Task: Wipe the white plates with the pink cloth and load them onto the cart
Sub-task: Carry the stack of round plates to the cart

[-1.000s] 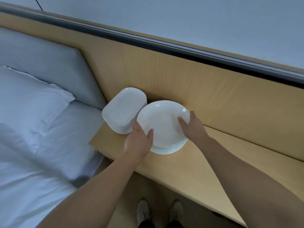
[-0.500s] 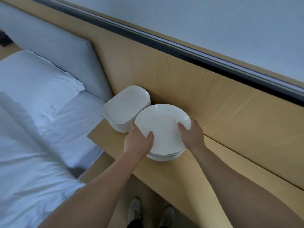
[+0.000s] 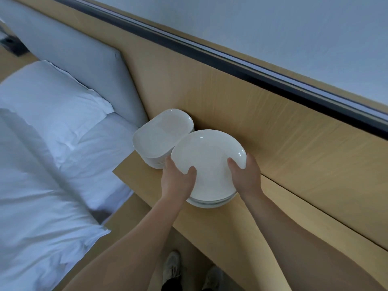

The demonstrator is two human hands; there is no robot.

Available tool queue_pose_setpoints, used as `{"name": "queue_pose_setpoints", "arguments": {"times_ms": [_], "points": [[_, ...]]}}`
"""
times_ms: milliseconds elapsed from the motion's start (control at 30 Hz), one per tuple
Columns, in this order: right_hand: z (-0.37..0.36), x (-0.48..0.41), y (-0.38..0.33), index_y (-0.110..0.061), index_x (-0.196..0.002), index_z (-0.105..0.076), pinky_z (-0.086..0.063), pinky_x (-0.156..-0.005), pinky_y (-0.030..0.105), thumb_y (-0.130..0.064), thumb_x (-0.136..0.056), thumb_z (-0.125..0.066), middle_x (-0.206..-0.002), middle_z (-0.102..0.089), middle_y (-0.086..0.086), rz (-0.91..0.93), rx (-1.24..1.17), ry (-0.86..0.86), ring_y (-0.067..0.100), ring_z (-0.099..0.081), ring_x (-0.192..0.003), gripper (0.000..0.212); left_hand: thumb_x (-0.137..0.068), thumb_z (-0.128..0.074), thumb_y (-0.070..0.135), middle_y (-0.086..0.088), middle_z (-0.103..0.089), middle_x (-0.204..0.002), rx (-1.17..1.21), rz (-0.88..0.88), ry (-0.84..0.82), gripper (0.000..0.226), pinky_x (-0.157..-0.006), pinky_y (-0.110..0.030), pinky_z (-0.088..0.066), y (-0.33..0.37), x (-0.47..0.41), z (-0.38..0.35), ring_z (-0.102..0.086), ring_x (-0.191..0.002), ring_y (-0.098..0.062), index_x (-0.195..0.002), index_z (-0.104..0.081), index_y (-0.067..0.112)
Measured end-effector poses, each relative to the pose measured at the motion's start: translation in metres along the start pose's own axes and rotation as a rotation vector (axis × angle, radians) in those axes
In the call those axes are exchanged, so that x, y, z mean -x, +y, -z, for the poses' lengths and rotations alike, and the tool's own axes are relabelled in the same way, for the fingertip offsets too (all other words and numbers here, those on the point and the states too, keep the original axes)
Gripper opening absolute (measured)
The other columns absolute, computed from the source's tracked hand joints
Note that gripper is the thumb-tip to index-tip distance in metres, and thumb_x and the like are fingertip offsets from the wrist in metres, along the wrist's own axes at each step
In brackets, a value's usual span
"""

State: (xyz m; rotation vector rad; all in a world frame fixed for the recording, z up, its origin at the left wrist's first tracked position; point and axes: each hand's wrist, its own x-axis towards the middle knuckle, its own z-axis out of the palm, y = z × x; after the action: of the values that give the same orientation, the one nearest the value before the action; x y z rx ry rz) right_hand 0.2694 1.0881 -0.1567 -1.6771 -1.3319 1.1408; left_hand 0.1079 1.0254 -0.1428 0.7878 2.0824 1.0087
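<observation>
Currently, left hand [image 3: 177,181] and right hand [image 3: 245,177] gripped the round white plate stack [image 3: 207,162] at frame centre, thumbs on top.

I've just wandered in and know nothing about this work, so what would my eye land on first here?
First, the two bare hands, the left hand and the right hand, gripping opposite edges of the round white plates stacked on the wooden shelf by the wall. Just behind and to the left sits a second stack, of squarish white plates. The bed, all in white, fills the left side.
</observation>
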Motion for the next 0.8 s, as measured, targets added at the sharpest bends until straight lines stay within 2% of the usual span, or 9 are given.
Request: {"name": "queue_pose_setpoints", "arguments": {"times_ms": [100,233,433,567,633,700,800], "points": [[0.001,-0.003,-0.003,-0.018,-0.108,-0.057,-0.044,-0.073,0.027,-0.030,-0.087,-0.064,-0.096,-0.057,-0.012,0.003,-0.031,0.001,0.010,-0.057,-0.092,0.025,-0.082,-0.064,0.030,0.009,-0.051,-0.127,0.026,-0.012,0.014,0.069,-0.076,-0.032,-0.045,0.002,0.001,0.000,-0.052,-0.105,-0.015,-0.142,-0.029,0.033],[0.004,-0.002,-0.008,-0.020,-0.114,-0.057,-0.047,-0.077,0.029,-0.029,-0.087,-0.064,-0.099,-0.057,-0.013,0.006,-0.067,0.010,0.008,-0.057,-0.093,0.029,-0.084,-0.062,0.031,0.008,-0.053,-0.125,-0.001,-0.024,0.011,0.065,-0.074,-0.032,-0.046,0.011,-0.002,0.001,-0.055,-0.108,-0.020,-0.140,-0.030,0.029],[0.008,0.002,-0.020,-0.020,-0.107,-0.056,-0.044,-0.068,0.021,-0.023,-0.086,-0.067,-0.093,-0.055,-0.016,0.027,-0.107,0.040,0.001,-0.055,-0.085,0.025,-0.081,-0.062,0.038,0.003,-0.052,-0.125,-0.077,-0.069,-0.015,0.067,-0.080,-0.038,-0.051,0.025,-0.007,0.009,-0.055,-0.108,-0.022,-0.138,-0.030,0.027],[0.017,0.005,-0.030,-0.019,-0.108,-0.055,-0.044,-0.074,0.027,-0.027,-0.085,-0.069,-0.093,-0.055,-0.016,0.038,-0.069,0.045,0.007,-0.056,-0.086,0.028,-0.083,-0.065,0.030,0.006,-0.054,-0.113,-0.022,-0.136,-0.054,0.048,-0.070,-0.027,-0.046,0.025,-0.001,0.015,-0.055,-0.101,-0.016,-0.122,-0.037,0.029],[0.022,0.007,-0.037,-0.021,-0.107,-0.053,-0.047,-0.078,0.031,-0.028,-0.085,-0.068,-0.093,-0.054,-0.018,0.037,-0.064,0.052,0.012,-0.056,-0.090,0.028,-0.084,-0.066,0.028,0.008,-0.055,-0.110,0.018,-0.175,-0.078,0.048,-0.066,-0.023,-0.044,0.027,-0.001,0.018,-0.055,-0.099,-0.013,-0.123,-0.039,0.028],[0.027,0.010,-0.044,-0.022,-0.108,-0.053,-0.050,-0.080,0.034,-0.030,-0.085,-0.069,-0.095,-0.055,-0.018,0.042,-0.080,0.059,0.013,-0.057,-0.092,0.029,-0.084,-0.067,0.032,0.012,-0.056,-0.108,0.062,-0.184,-0.116,0.050,-0.068,-0.026,-0.047,0.029,-0.002,0.020,-0.056,-0.099,-0.012,-0.125,-0.038,0.027],[0.031,0.019,-0.057,-0.025,-0.109,-0.051,-0.051,-0.077,0.033,-0.032,-0.083,-0.072,-0.096,-0.057,-0.017,0.045,-0.092,0.068,0.008,-0.058,-0.090,0.033,-0.078,-0.071,0.046,0.014,-0.058,-0.110,0.162,-0.137,-0.179,0.066,-0.083,-0.039,-0.054,0.035,-0.007,0.027,-0.059,-0.101,-0.013,-0.131,-0.036,0.031]]}}
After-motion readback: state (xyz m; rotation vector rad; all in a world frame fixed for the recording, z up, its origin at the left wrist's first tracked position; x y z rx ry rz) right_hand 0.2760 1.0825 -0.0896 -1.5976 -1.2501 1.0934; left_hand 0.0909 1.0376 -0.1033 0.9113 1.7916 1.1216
